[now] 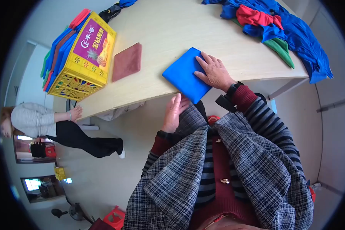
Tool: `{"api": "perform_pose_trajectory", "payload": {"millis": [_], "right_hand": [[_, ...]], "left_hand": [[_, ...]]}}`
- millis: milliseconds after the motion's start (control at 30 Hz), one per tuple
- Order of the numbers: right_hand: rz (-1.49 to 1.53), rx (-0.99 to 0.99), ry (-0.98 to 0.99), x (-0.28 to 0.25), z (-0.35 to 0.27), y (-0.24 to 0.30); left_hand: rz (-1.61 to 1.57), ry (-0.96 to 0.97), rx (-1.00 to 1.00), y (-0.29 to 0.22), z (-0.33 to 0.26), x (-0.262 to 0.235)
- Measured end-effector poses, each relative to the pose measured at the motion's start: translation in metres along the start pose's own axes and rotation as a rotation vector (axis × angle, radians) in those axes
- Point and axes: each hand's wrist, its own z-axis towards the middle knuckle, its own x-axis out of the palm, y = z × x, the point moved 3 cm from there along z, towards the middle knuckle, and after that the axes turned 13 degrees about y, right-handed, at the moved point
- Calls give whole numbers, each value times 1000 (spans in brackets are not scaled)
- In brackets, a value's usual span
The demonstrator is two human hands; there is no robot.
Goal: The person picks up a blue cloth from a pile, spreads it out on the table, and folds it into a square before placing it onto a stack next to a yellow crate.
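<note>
A blue cloth [186, 74], folded into a flat square, lies at the near edge of the table, one corner jutting past it. My right hand [215, 71] rests on its right side, palm down with fingers spread. Just below the table edge, my left hand [174, 113] is beside the cloth's near corner, thumb up and fingers stretched toward it. Whether those fingertips touch the cloth I cannot tell. To the left, a folded brownish-pink cloth [127, 62] lies flat on the tabletop.
A yellow plastic crate [84, 78] stands at the table's left end, folded coloured cloths [59, 53] in it. Loose blue, red and green cloths [258, 19] are heaped at the far right of the table [161, 30]. Another person [34, 119] stands at left, a hand on the table edge.
</note>
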Motion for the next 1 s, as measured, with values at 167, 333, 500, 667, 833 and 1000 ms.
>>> {"api": "perform_pose_trajectory", "payload": {"millis": [167, 333, 500, 667, 833, 1000], "right_hand": [[-8, -132, 13, 11, -7, 38], [43, -266, 11, 15, -9, 48], [261, -107, -52, 6, -12, 17], [150, -28, -227, 12, -20, -44], [37, 27, -234, 3, -27, -39], [-1, 61, -226, 2, -27, -36]], "left_hand": [[-447, 28, 140, -15, -5, 9], [-547, -73, 183, -25, -14, 12], [-411, -235, 239, -64, -29, -9], [-318, -304, 318, -156, -26, -64], [-194, -331, 478, -243, 12, -136], [-356, -313, 584, -245, 67, -211]]}}
